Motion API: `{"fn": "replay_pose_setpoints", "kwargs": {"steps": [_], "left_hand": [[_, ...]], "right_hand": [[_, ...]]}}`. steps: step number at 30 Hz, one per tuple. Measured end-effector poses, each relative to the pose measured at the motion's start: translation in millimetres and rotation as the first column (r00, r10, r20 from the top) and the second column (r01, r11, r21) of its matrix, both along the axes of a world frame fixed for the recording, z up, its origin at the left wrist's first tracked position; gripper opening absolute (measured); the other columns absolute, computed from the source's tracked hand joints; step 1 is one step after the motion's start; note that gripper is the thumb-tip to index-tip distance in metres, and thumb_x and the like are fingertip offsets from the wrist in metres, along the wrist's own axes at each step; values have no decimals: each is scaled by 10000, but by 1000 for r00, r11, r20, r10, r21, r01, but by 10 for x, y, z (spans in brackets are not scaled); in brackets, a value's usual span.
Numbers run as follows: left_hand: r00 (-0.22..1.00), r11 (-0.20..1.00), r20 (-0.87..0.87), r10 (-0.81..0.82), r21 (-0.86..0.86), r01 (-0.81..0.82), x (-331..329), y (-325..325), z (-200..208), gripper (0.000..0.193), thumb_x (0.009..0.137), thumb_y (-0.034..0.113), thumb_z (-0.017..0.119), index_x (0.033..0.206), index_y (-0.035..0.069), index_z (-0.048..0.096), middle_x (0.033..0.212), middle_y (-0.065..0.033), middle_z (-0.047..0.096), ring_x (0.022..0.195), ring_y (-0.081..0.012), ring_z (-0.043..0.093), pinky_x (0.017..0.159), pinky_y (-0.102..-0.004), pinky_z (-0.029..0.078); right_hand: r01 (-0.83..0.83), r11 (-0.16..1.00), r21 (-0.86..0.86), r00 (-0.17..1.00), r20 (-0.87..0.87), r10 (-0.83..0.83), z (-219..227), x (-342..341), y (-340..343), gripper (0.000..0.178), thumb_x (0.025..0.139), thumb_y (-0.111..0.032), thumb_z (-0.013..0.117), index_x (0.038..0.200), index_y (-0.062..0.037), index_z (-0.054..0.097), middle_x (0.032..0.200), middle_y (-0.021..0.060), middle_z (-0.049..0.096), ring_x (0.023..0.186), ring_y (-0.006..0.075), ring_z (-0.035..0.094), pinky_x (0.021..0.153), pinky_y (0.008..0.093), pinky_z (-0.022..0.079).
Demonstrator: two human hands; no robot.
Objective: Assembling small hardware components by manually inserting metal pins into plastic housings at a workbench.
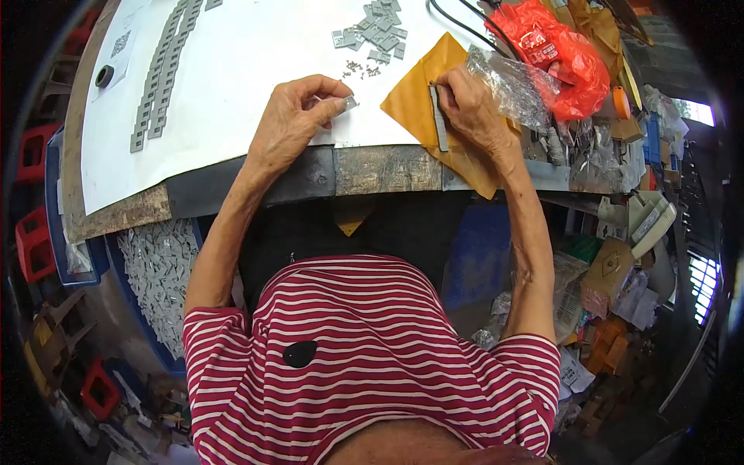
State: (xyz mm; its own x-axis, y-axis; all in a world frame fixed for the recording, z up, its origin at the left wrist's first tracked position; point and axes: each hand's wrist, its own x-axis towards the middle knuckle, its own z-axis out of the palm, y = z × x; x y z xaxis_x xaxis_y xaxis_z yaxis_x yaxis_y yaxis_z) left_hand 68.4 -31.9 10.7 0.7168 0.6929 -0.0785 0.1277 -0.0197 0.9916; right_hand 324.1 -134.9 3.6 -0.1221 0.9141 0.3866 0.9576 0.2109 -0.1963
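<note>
Over the white-covered tabletop, my left hand (293,118) pinches a small grey metal plate (350,102) between thumb and fingertips. My right hand (471,108) is closed around a narrow, flat grey metal strip (440,124), whose lower end sticks out below the fingers. Under that hand lies a yellow-brown padded envelope (415,89), hanging over the table's front edge. Beyond my hands are a few tiny brass-coloured screws (361,70) and a loose pile of small grey plates (376,32). Two long overlapping rows of similar plates (164,81) run along the left side.
A black ring (105,76) sits at the table's left. Red plastic bag (570,62), clear plastic wrap (511,89) and black cables (473,23) crowd the right. Below the left edge stands a blue bin (159,271) full of grey parts. Boxes and clutter fill the lower right.
</note>
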Motion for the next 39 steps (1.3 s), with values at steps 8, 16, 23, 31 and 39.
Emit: {"fn": "replay_pose_setpoints", "kwargs": {"steps": [8,16,23,31,39], "left_hand": [[1000,999,18,-16,-43,17,-30,27,-20,222,779,171,589,906,-6,630,681,-50,588,593,-82,509,558,-207,430],[999,998,-32,-30,-65,28,-47,29,-6,196,803,156,586,926,5,611,722,-20,580,595,-70,481,598,-198,417],[995,979,94,-46,-193,63,4,-56,5,214,839,155,558,969,-14,573,684,-8,540,593,-59,473,575,-174,406],[988,967,144,-54,-241,88,133,-183,5,192,863,149,536,955,-18,562,649,-10,547,570,-60,495,557,-183,421],[987,957,153,-50,-275,91,151,-287,56,181,871,133,498,917,-29,565,637,-27,548,489,-42,463,462,-164,383]], "right_hand": [[-46,999,12,998,48,45,38,13,-2,79,762,-1,525,815,-15,468,742,132,507,641,322,544,547,382,439],[147,979,-139,933,-309,-184,44,9,-38,67,807,-62,511,823,3,504,694,139,547,621,269,558,559,336,441],[169,896,-411,508,-743,-436,145,-43,-83,144,824,-131,550,803,11,560,626,7,526,509,67,468,466,211,389],[-81,865,-495,170,-862,-478,420,-446,-124,109,845,-108,541,823,-2,543,607,-14,474,482,35,408,429,165,325],[-218,838,-499,66,-865,-498,483,-663,-121,104,837,-123,548,815,-22,532,605,-24,468,461,19,375,398,156,295]]}}
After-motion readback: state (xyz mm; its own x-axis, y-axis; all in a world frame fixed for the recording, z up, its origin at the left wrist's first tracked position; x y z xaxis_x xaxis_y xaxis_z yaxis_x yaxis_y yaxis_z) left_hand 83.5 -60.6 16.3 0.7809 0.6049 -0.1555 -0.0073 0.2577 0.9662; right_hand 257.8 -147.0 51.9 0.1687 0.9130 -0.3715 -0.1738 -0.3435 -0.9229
